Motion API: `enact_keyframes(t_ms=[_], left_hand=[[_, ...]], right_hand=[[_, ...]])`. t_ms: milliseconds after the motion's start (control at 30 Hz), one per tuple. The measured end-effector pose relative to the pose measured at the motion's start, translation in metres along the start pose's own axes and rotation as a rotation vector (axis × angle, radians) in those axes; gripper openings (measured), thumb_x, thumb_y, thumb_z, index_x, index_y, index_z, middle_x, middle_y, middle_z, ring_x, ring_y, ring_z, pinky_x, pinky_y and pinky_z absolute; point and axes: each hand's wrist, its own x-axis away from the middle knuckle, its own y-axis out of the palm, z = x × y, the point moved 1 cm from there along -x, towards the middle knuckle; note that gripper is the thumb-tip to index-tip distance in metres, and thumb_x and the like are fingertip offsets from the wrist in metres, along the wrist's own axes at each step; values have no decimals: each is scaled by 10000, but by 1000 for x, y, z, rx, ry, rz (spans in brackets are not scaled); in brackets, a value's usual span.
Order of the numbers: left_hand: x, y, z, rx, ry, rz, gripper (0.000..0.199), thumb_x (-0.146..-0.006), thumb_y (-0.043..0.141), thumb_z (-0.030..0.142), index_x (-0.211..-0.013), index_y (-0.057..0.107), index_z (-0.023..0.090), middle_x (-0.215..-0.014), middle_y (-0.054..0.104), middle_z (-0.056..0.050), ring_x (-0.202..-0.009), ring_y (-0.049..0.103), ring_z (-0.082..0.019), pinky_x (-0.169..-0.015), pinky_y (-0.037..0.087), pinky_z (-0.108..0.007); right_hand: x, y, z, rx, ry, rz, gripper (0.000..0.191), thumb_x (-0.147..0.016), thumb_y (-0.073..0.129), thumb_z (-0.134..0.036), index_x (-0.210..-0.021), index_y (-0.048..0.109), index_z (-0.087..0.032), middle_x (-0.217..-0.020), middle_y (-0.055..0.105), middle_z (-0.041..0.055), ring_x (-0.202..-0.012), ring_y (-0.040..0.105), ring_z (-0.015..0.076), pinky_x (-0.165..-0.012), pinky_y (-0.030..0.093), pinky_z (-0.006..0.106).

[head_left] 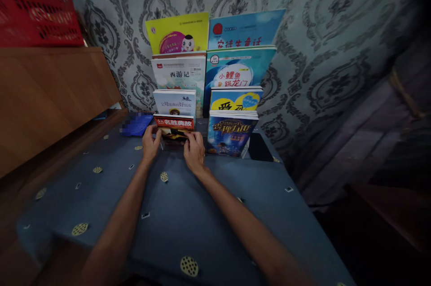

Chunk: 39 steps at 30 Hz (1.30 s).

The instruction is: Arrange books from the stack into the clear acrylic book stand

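A book with a red top band and a dark lower cover (173,125) stands upright in the front left row of a stepped group of books. My left hand (151,144) holds its left edge, fingers closed around the side. On the right edge, the fingers of my right hand (194,149) are bent against the cover. Right behind it rises a pale book (175,101), partly covered. To the right of my right hand stands a dark blue book (230,135), with a yellow and blue book (235,98) behind. What supports the books is mostly hidden.
Taller books, among them a white one (180,70), a teal one (242,66) and a lime one (182,30), rise near the patterned wall. A blue item (136,125) and a black flat object (260,147) lie on the blue tablecloth (161,232). A red basket (40,7) tops a wooden cabinet (54,97).
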Motion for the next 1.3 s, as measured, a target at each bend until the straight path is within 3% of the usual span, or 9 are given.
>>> enact_keyframes(t_ms=[300, 433, 500, 600, 667, 767, 933, 1067, 1300], left_hand=[[4, 0, -4, 4, -59, -17, 387, -971, 469, 531, -1070, 609, 185, -1003, 681, -58, -913, 653, -179, -764, 528, -280], [4, -4, -27, -91, -202, 70, 564, -1034, 169, 543, -1081, 579, 159, -910, 673, -76, -804, 667, -178, -630, 536, -271], [6, -13, -41, -193, -283, 127, 572, -1042, 89, 455, -1091, 567, 144, -903, 666, -98, -831, 670, -201, -680, 558, -315], [10, -26, -58, -396, -379, 151, 366, -1003, 289, 343, -1102, 577, 138, -1043, 660, -159, -1049, 640, -280, -922, 535, -453], [11, -30, -66, -521, -413, 105, 303, -927, 438, 282, -1149, 582, 134, -1176, 630, -198, -1200, 573, -331, -1038, 465, -515], [7, -28, -73, -657, -415, -25, 449, -850, 532, 230, -1283, 544, 109, -1366, 549, -236, -1360, 454, -371, -1102, 413, -536], [-11, -25, -82, -797, -380, -216, 597, -878, 457, 168, -1469, 419, 98, -1590, 384, -205, -1519, 240, -372, -1184, 287, -606], [-21, -28, -92, -882, -372, -296, 585, -908, 363, 135, -1490, 422, 122, -1577, 431, -179, -1526, 244, -375, -1173, 266, -653], [-25, -34, -94, -989, -284, -363, 518, -876, 371, 90, -1343, 587, 153, -1436, 591, -184, -1474, 353, -388, -1122, 297, -675]], right_hand=[[6, 3, -5, 5, -15, -22, 386, -898, 416, -68, -1144, 689, -184, -1064, 601, 115, -1047, 567, 259, -941, 510, 395], [11, 5, -7, -10, -44, -40, 403, -882, 428, -62, -1163, 693, -177, -1070, 602, 123, -1050, 568, 267, -939, 515, 404], [15, 8, -8, -20, -67, -54, 414, -881, 424, -59, -1178, 690, -169, -1068, 602, 125, -1044, 570, 267, -941, 517, 402], [23, 13, -10, -30, -97, -94, 423, -888, 413, -57, -1193, 685, -168, -1078, 601, 129, -1043, 567, 267, -944, 517, 406], [30, 17, -12, -34, -109, -131, 434, -884, 414, -50, -1197, 682, -183, -1086, 602, 123, -1047, 566, 264, -943, 517, 404], [39, 22, -16, -36, -134, -197, 439, -874, 423, -36, -1187, 686, -194, -1074, 610, 116, -1041, 569, 259, -931, 522, 396], [45, 24, -18, -33, -173, -235, 385, -877, 441, -22, -1107, 707, -177, -1037, 630, 118, -1019, 583, 251, -906, 531, 383], [46, 24, -16, -29, -163, -246, 379, -842, 475, 3, -1058, 710, -202, -1032, 636, 97, -1015, 591, 241, -893, 530, 370], [45, 24, -14, -38, -173, -291, 365, -831, 485, 11, -1023, 714, -199, -1026, 639, 94, -1005, 604, 237, -882, 541, 368]])
